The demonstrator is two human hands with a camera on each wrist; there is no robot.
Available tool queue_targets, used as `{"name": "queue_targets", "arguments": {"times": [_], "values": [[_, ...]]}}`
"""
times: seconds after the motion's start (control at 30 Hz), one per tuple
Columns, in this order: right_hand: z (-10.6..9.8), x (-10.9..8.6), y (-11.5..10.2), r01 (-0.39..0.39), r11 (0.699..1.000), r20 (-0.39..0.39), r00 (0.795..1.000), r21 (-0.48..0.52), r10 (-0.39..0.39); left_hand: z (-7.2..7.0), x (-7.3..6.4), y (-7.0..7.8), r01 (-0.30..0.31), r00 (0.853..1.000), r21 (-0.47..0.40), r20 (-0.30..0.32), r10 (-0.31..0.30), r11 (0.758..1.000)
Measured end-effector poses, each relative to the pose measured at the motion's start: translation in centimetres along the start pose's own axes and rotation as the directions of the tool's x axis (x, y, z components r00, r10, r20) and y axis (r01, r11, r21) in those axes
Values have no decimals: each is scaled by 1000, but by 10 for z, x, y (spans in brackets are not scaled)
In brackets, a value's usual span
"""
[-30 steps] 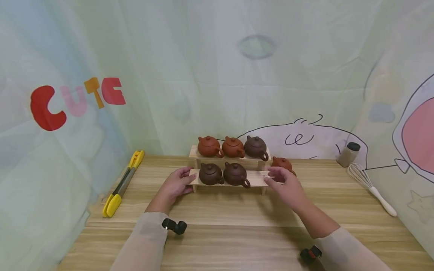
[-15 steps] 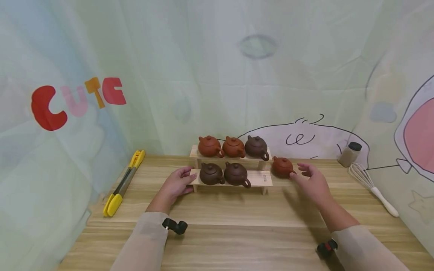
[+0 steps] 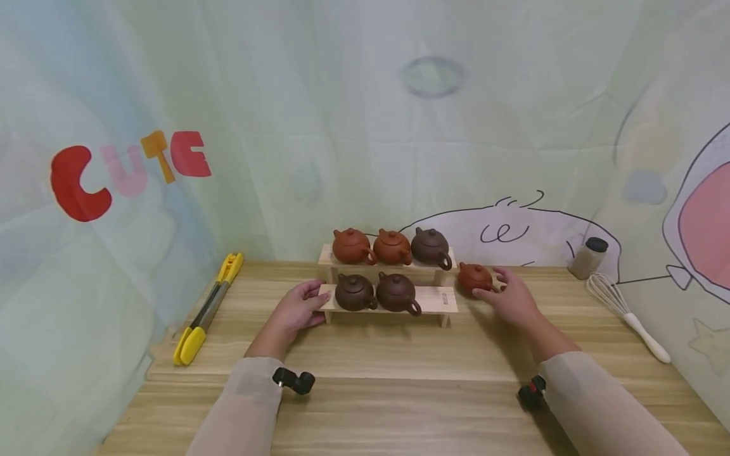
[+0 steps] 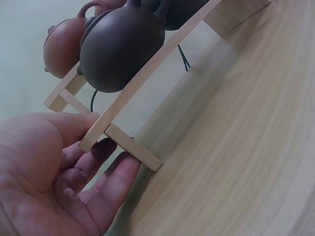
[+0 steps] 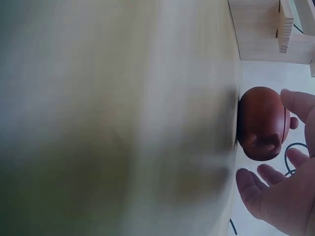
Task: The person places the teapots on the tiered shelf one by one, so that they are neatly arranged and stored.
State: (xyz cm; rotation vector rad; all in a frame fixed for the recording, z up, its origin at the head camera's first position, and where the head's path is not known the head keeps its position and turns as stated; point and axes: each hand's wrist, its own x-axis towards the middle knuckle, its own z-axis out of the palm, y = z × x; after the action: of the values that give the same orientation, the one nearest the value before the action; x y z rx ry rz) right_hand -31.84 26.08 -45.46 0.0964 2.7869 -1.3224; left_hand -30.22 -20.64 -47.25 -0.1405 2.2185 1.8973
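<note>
My left hand point(image 3: 298, 307) grips the left end of a two-step wooden display stand point(image 3: 428, 299). In the left wrist view the thumb lies on the lower board point(image 4: 142, 76) and the fingers curl under it by the support leg point(image 4: 133, 147). Two dark brown teapots, one on the left point(image 3: 353, 294) and one beside it point(image 3: 396, 293), sit on the lower step. At the stand's right, a reddish-brown teapot point(image 3: 473, 280) stands on the table. Around its handle side, my right hand point(image 3: 511, 299) is spread, thumb tip right at the body point(image 5: 261, 110), other fingers apart from it.
On the upper step stand two reddish teapots point(image 3: 351, 246) and a dark one point(image 3: 430, 246). Yellow-handled tongs point(image 3: 208, 309) lie at the left. A black-capped jar point(image 3: 587, 259) and a whisk point(image 3: 627, 320) are at the right. A printed curtain point(image 3: 319, 139) hangs behind the table.
My right hand has left the right end of the lower step, swung right past the reddish teapot, then moved back in close to it. The left hand keeps its grip on the stand.
</note>
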Motion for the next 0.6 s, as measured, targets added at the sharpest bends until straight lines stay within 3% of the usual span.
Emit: {"name": "queue_targets", "arguments": {"times": [0.3,0.6], "values": [[8,18,-9,27,998,28,999,-55,-25,0,-1,0,-6,1000,-1,-1,6,1000],[11,18,-8,31,997,16,999,-67,-30,0,0,0,-9,1000,-1,8,9,1000]]}}
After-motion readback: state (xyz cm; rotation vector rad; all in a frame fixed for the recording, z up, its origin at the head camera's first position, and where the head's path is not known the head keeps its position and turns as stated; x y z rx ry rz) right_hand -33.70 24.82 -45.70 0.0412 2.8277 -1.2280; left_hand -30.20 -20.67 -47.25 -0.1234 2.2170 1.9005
